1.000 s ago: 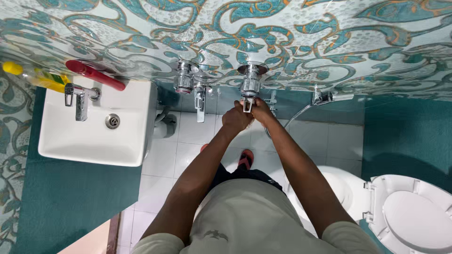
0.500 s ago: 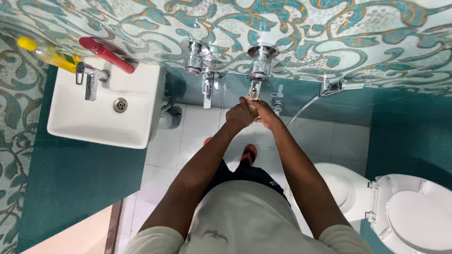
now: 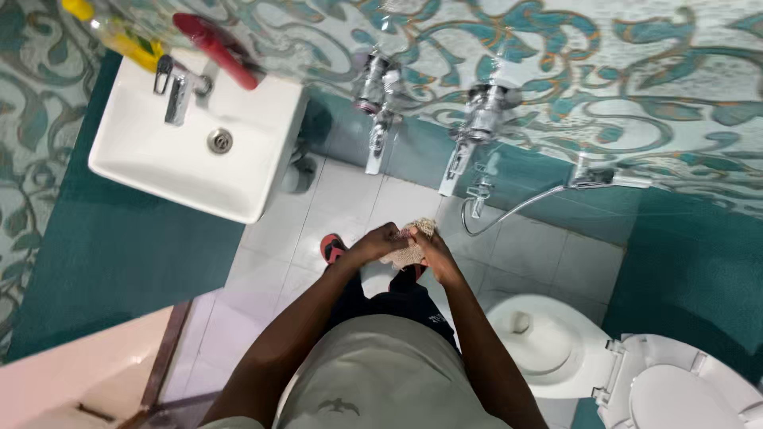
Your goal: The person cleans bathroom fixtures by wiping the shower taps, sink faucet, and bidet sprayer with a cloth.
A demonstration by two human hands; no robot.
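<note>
Both hands meet in front of the body, closed around a small beige scrub pad (image 3: 408,253). Left hand (image 3: 376,243) grips the pad from the 9 o'clock side, fingers curled over it. Right hand (image 3: 431,248) clamps it from 3 o'clock, thumb side up. Pad is bunched between the two palms, only its rough top and lower edge showing. It is held in the air above the white floor tiles (image 3: 350,202), well apart from the wall.

At 8 o'clock of the hands, just beside the left wrist, a red sandal (image 3: 331,248) on the tiles. A second sandal is mostly hidden under the hands.

At 1 o'clock, on the wall, a chrome tap (image 3: 473,135) with its spout pointing down; below it a small chrome valve (image 3: 478,196). At 12 o'clock a second chrome tap (image 3: 375,99). A thin hose (image 3: 509,210) curves from the valve toward a spray handle (image 3: 612,178) at 2 o'clock.

At 10 o'clock, a white sink (image 3: 191,155) with a chrome faucet (image 3: 178,87); on its back edge a red tool (image 3: 216,49) and a yellow bottle (image 3: 119,33).

At 4 o'clock, the white toilet bowl (image 3: 548,349), seat and lid (image 3: 683,389) raised.

Wall: patterned teal and white tile above, plain teal below.
</note>
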